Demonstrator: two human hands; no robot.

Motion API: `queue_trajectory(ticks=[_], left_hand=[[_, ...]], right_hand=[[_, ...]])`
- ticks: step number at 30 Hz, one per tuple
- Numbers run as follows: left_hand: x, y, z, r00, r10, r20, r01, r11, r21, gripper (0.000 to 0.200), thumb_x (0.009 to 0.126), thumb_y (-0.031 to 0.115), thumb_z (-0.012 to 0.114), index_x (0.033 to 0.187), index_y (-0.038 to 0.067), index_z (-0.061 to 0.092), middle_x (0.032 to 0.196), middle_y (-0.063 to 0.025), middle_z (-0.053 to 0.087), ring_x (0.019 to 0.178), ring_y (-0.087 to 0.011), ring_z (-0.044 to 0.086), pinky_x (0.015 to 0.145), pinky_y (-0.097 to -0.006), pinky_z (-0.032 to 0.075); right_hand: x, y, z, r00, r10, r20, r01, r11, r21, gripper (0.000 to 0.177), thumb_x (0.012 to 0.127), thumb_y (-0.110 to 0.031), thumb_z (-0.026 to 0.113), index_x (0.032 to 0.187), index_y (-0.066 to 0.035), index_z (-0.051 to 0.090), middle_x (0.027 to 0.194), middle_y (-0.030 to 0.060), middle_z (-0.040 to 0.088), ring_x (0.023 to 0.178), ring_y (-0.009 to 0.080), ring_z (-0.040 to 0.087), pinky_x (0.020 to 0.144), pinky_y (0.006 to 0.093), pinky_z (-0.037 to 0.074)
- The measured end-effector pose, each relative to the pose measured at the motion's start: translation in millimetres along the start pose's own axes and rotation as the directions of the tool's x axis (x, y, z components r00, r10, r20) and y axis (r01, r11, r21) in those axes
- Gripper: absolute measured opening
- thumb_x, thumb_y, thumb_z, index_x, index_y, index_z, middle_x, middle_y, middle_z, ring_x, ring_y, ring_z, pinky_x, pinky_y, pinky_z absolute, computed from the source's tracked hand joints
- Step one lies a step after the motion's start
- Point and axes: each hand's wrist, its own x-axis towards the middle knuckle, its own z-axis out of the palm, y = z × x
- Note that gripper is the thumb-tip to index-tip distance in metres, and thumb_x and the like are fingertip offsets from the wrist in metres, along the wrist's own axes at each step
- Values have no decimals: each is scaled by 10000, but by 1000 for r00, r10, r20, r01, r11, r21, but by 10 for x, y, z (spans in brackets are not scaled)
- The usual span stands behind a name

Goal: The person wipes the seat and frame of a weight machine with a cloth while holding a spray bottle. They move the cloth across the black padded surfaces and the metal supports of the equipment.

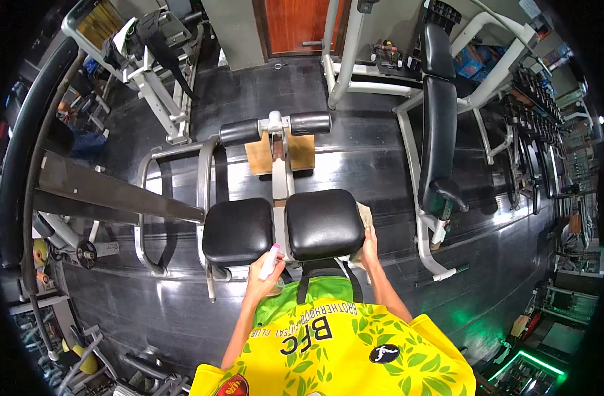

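Observation:
My left hand (pixel 264 276) is closed round a small white spray bottle (pixel 269 261) with a pink top, just below the left black seat pad (pixel 238 231). At the outer edge of the right black seat pad (pixel 325 224), my right hand (pixel 369 249) holds a beige cloth (pixel 365 216) against the pad's side. Part of the cloth is hidden behind the pad. Both pads belong to one exercise machine, whose two black rollers (pixel 310 123) stand beyond them.
A padded bench (pixel 438 142) on a pale frame stands to the right. A long grey machine arm (pixel 110 191) reaches in from the left. Behind the rollers is a wooden plate (pixel 302 153). Dumbbell racks (pixel 536 119) stand at the far right, a red door (pixel 302 26) at the back.

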Motion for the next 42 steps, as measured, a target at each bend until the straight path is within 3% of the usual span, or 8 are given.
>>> queue_trajectory(ticks=[7, 17, 23, 29, 31, 32, 41, 42], left_hand=[[150, 93, 5, 1000, 7, 17, -7, 1000, 10, 194, 853, 99, 659, 1015, -2, 622, 773, -38, 638, 564, -80, 563, 518, -238, 454], [313, 313, -14, 1000, -23, 1, 23, 1000, 15, 188, 852, 103, 655, 1011, 8, 628, 769, -33, 641, 567, -74, 568, 535, -239, 461], [356, 344, -58, 998, -58, -28, 58, 998, -14, 186, 857, 107, 652, 1020, 20, 630, 784, -28, 646, 564, -67, 571, 540, -242, 468], [371, 340, -140, 989, -118, -89, 117, 993, -13, 201, 857, 116, 670, 1027, 15, 634, 793, -24, 650, 572, -62, 572, 534, -231, 463], [370, 349, -162, 985, -139, -106, 138, 990, -14, 209, 857, 121, 676, 1034, 17, 636, 793, -21, 653, 570, -60, 572, 532, -232, 464], [376, 351, -167, 982, -150, -118, 147, 989, -29, 207, 857, 118, 675, 1033, 18, 636, 793, -20, 654, 568, -60, 572, 531, -232, 464], [398, 352, -118, 967, -201, -154, 190, 978, -83, 190, 864, 125, 662, 1029, 34, 638, 787, -17, 652, 567, -63, 575, 539, -235, 469], [406, 335, -102, 970, -193, -150, 186, 981, -57, 186, 863, 121, 660, 1024, 32, 638, 778, -16, 648, 567, -63, 573, 539, -235, 468]], right_hand=[[337, -238, -8, 998, 57, 19, -58, 998, 14, 502, 1006, -237, 376, 1439, 8, 313, 1483, 125, 359, 1374, 222, 312, 1122, 301, 221], [1222, -211, 172, 982, -106, 153, 135, 973, -188, 390, 986, -132, 412, 1355, -16, 461, 1342, 110, 528, 1249, 207, 471, 1068, 299, 315], [2099, 102, 349, 957, 61, 285, 106, 838, -536, 379, 921, -167, 438, 1258, -52, 568, 1231, 143, 612, 1169, 268, 551, 1003, 339, 389], [2324, -206, 818, 824, 267, 500, 237, 639, -732, 406, 851, -220, 447, 1189, -80, 623, 1169, 168, 638, 1133, 313, 578, 971, 362, 420], [2354, -196, 1062, 743, 270, 612, 481, 420, -769, 408, 833, -226, 463, 1181, -86, 624, 1191, 166, 627, 1132, 335, 576, 972, 375, 428], [2329, -321, 1188, 656, 419, 627, 453, 446, -772, 423, 813, -217, 476, 1197, -106, 615, 1225, 158, 609, 1152, 341, 560, 984, 387, 432], [2069, -36, 2224, 404, 302, 863, 716, 483, -504, 449, 800, -186, 475, 1234, -180, 590, 1243, 136, 599, 1154, 336, 552, 979, 380, 442], [2036, -49, 2330, 435, 394, 810, 701, 416, -579, 460, 804, -202, 484, 1253, -196, 583, 1252, 107, 600, 1172, 319, 549, 974, 384, 444]])
